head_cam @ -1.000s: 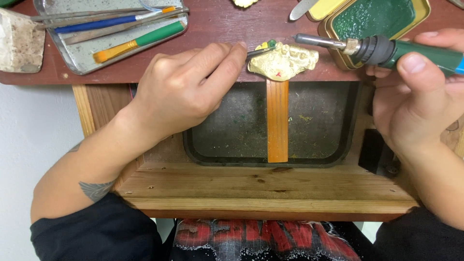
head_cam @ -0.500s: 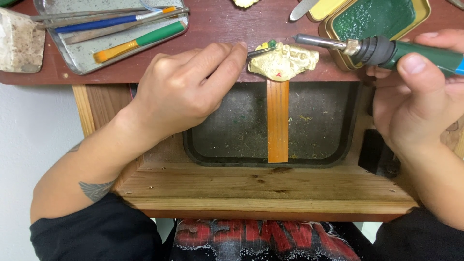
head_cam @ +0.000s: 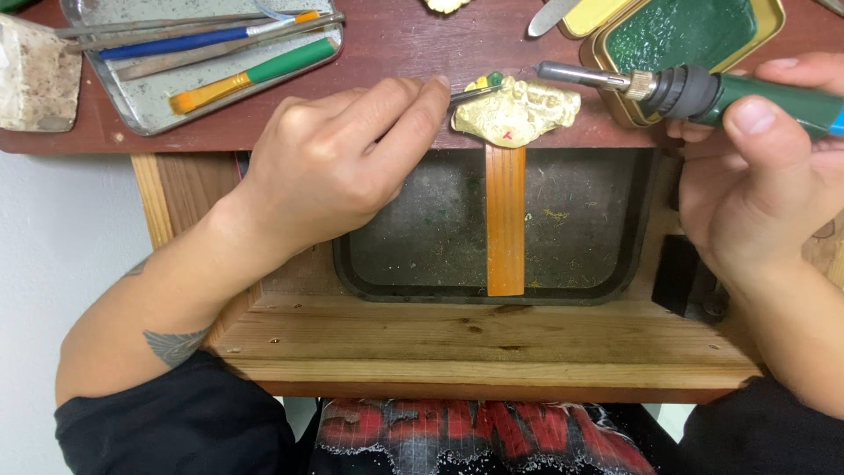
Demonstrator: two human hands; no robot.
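A lumpy yellow carved piece (head_cam: 519, 111) rests on the tip of a narrow wooden peg (head_cam: 505, 220) that juts out from the bench edge. My left hand (head_cam: 338, 163) pinches a thin metal tool with a green tip (head_cam: 479, 88) against the piece's left side. My right hand (head_cam: 760, 167) grips a green-handled rotary tool (head_cam: 703, 91); its metal bit points left and hovers just above the piece's top right.
A dark tray (head_cam: 422, 264) sits in the wooden drawer below the peg. A metal tray (head_cam: 132, 101) of files and brushes lies at upper left, beside a pale block (head_cam: 31, 75). An open tin of green wax (head_cam: 694, 35) stands at upper right.
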